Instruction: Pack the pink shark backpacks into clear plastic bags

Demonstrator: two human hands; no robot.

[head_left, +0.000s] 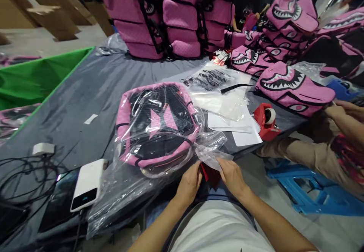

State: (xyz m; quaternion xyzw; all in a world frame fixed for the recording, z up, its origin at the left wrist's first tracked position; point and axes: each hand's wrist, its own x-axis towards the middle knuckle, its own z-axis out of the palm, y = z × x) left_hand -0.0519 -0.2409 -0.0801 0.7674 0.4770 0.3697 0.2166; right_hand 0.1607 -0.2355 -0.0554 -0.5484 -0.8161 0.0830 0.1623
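Observation:
A pink and black backpack (pixel 157 125) lies inside a clear plastic bag (pixel 133 185) on the grey table (pixel 85 88), near its front edge. My left hand (pixel 189 183) and my right hand (pixel 233 176) meet at the bag's open end (pixel 212 151), just off the table edge. Both hands are closed, pinching the loose plastic there. A small dark red piece (pixel 209 174) shows between them; what it is I cannot make out.
A red tape dispenser (pixel 266 121), white sheets and spare plastic bags (pixel 218 92) lie right of the backpack. Stacked pink backpacks (pixel 170 20) stand behind, shark-face ones (pixel 292 87) to the right. Another person's hands (pixel 345 111) work at far right. A white power bank (pixel 88 183) and cables lie left.

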